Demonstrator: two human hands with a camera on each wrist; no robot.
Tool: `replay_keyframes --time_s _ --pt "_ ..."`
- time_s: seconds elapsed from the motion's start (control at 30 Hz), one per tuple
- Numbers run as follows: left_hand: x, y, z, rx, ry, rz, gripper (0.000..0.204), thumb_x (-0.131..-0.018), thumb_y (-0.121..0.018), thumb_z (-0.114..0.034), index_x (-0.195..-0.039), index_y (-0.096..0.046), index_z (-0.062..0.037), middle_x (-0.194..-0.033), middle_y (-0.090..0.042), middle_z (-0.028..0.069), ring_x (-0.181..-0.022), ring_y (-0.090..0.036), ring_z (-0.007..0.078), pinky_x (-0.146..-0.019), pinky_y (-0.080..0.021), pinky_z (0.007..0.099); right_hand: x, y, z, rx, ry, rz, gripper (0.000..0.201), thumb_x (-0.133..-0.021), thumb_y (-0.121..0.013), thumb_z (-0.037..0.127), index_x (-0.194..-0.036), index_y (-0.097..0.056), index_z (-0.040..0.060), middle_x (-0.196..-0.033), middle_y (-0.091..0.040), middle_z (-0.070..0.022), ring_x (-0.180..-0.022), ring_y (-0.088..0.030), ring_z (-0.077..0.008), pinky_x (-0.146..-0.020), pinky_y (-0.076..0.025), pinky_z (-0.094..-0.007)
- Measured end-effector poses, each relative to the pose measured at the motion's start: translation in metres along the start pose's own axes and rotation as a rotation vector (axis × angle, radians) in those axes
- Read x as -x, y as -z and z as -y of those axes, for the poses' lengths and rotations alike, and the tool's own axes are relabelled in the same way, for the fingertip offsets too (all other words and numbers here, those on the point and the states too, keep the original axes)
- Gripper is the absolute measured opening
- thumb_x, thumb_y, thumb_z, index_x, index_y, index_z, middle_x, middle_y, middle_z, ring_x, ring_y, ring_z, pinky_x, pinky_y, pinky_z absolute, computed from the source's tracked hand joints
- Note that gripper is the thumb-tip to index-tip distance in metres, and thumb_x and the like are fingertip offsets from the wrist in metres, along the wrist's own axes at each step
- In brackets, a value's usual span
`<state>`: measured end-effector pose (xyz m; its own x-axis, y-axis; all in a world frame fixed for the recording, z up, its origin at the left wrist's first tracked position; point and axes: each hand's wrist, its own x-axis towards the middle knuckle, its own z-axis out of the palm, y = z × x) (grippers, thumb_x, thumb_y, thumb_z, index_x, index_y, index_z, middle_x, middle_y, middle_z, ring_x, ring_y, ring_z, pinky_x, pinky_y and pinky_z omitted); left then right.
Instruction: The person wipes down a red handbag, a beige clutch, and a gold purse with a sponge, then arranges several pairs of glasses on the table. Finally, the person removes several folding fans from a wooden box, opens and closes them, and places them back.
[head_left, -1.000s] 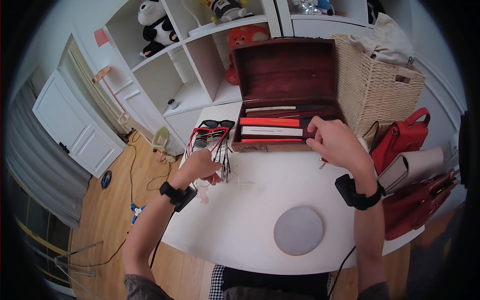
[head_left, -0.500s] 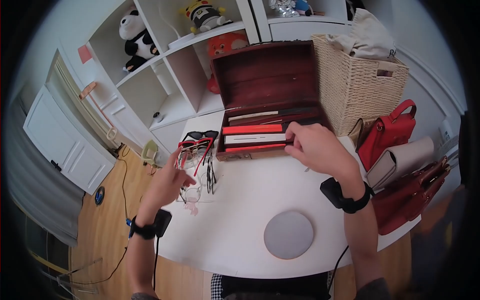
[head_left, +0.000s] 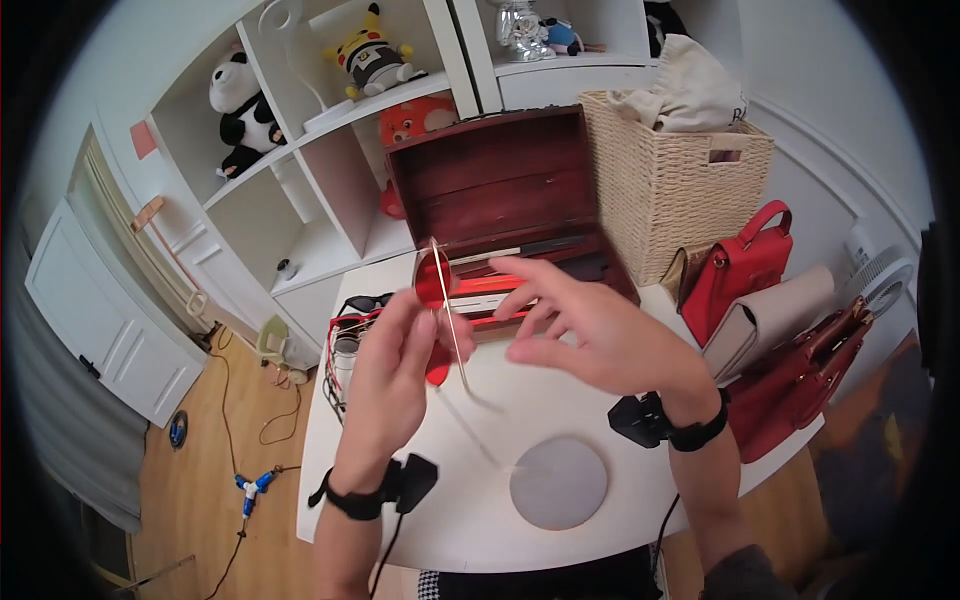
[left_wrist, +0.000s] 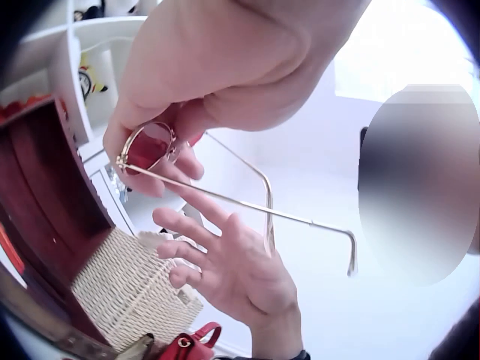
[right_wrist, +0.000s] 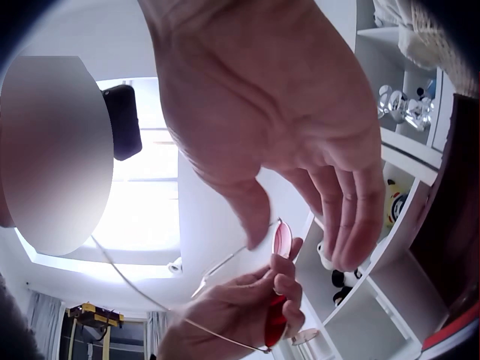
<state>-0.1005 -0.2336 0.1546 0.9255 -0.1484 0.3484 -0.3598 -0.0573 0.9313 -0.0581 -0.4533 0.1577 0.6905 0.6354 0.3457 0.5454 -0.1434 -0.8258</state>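
Note:
My left hand (head_left: 388,385) pinches a pair of red-lensed glasses (head_left: 430,282) with thin gold temples, raised above the white table (head_left: 455,520). In the left wrist view, both temples of the glasses (left_wrist: 148,146) stick out unfolded. My right hand (head_left: 605,335) is apart from them, fingers spread and palm turned toward the glasses. Behind both hands stands an open dark red chest (head_left: 490,180) with flat items in red, white and dark colours upright inside. More glasses (head_left: 348,328) are clustered at the table's left, partly hidden by my left hand.
A round grey disc (head_left: 559,483) lies near the table's front edge. A wicker basket (head_left: 660,190) stands right of the chest. Along the right side are a red handbag (head_left: 748,265), a beige bag (head_left: 770,315) and a dark red bag (head_left: 800,375). White shelves with plush toys rise behind.
My left hand has taken the red-lensed glasses from the left side and lifted them toward the middle. The right hand has left the chest's front edge and opened out near the glasses.

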Motion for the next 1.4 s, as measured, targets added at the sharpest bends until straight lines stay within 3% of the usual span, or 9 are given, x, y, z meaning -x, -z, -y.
replay_keyframes --time_s 0.1,0.23,0.3,0.5,0.73,1.03,1.23,1.3,1.4 --pt "-0.027 -0.022 0.011 0.289 0.031 -0.153 0.035 -0.106 -0.034 -0.012 -0.137 -0.039 0.0026 -0.106 -0.059 0.0101 -0.093 -0.064 0.0194 -0.078 -0.054 0.0312 0.012 0.023 0.003 0.296 -0.101 0.071 0.085 -0.084 -0.075 0.018 -0.151 -0.025 0.0066 -0.125 -0.058 -0.0174 -0.110 -0.060 -0.0218 -0.085 -0.053 -0.0330" --pt "-0.042 -0.057 0.018 0.344 -0.003 -0.160 0.035 -0.105 -0.037 -0.013 -0.137 -0.037 0.0024 -0.116 -0.059 0.0145 -0.109 -0.064 0.0254 -0.088 -0.056 0.0358 0.019 0.034 0.000 -0.011 -0.115 0.042 0.100 -0.074 -0.085 0.019 -0.152 -0.024 0.0070 -0.130 -0.056 -0.0172 -0.115 -0.058 -0.0239 -0.093 -0.050 -0.0363" --pt "-0.045 -0.066 0.026 0.434 -0.023 -0.097 0.036 -0.105 -0.040 -0.012 -0.138 -0.035 0.0002 -0.113 -0.063 0.0143 -0.113 -0.062 0.0254 -0.096 -0.052 0.0355 0.017 0.036 -0.011 -0.002 -0.025 -0.026 0.103 -0.073 -0.086 0.031 -0.150 -0.023 0.0040 -0.127 -0.058 -0.0228 -0.104 -0.063 -0.0296 -0.088 -0.052 -0.0374" --pt "-0.046 -0.070 0.038 0.430 0.062 -0.065 0.034 -0.102 -0.044 -0.008 -0.135 -0.038 -0.0021 -0.115 -0.064 0.0154 -0.109 -0.063 0.0227 -0.096 -0.051 0.0356 0.012 0.044 -0.017 -0.204 -0.229 -0.157 0.088 -0.071 -0.089 0.025 -0.139 -0.038 0.0010 -0.105 -0.065 -0.0144 -0.071 -0.063 -0.0125 -0.059 -0.053 -0.0260" --pt "-0.051 -0.058 0.044 0.333 0.070 -0.005 0.034 -0.100 -0.051 -0.008 -0.132 -0.043 -0.0023 -0.116 -0.064 0.0144 -0.103 -0.064 0.0200 -0.089 -0.052 0.0348 0.006 0.046 -0.017 -0.063 -0.359 -0.092 0.066 -0.072 -0.087 0.019 -0.125 -0.052 -0.0008 -0.102 -0.064 -0.0101 -0.072 -0.064 -0.0122 -0.059 -0.052 -0.0237" --pt "-0.055 -0.044 0.042 0.410 0.148 -0.071 0.030 -0.098 -0.055 -0.008 -0.126 -0.048 -0.0014 -0.114 -0.064 0.0151 -0.093 -0.067 0.0168 -0.084 -0.058 0.0305 0.012 0.049 -0.013 -0.261 -0.164 -0.088 0.046 -0.078 -0.083 0.015 -0.114 -0.060 -0.0013 -0.104 -0.064 -0.0097 -0.081 -0.065 -0.0117 -0.068 -0.054 -0.0228" --pt "-0.053 -0.045 0.036 0.370 0.130 -0.043 0.029 -0.098 -0.055 -0.008 -0.125 -0.048 -0.0016 -0.112 -0.065 0.0145 -0.093 -0.067 0.0193 -0.082 -0.058 0.0302 0.007 0.042 -0.011 -0.082 -0.220 -0.133 0.038 -0.080 -0.081 0.015 -0.108 -0.062 -0.0007 -0.094 -0.068 -0.0065 -0.077 -0.067 -0.0112 -0.062 -0.053 -0.0229" --pt "-0.052 -0.045 0.034 0.383 0.117 -0.043 0.030 -0.097 -0.057 -0.008 -0.125 -0.048 -0.0016 -0.113 -0.064 0.0147 -0.093 -0.067 0.0195 -0.081 -0.057 0.0302 0.006 0.038 -0.017 0.096 -0.012 -0.167 0.034 -0.080 -0.081 0.017 -0.104 -0.063 0.0004 -0.091 -0.069 -0.0049 -0.074 -0.067 -0.0104 -0.058 -0.051 -0.0231" --pt "-0.051 -0.043 0.031 0.352 0.123 -0.033 0.030 -0.097 -0.058 -0.008 -0.124 -0.049 -0.0012 -0.114 -0.064 0.0150 -0.096 -0.066 0.0191 -0.081 -0.057 0.0305 0.004 0.033 -0.014 0.137 -0.011 -0.200 0.030 -0.081 -0.079 0.019 -0.101 -0.064 0.0016 -0.092 -0.069 -0.0045 -0.072 -0.067 -0.0100 -0.057 -0.050 -0.0227"
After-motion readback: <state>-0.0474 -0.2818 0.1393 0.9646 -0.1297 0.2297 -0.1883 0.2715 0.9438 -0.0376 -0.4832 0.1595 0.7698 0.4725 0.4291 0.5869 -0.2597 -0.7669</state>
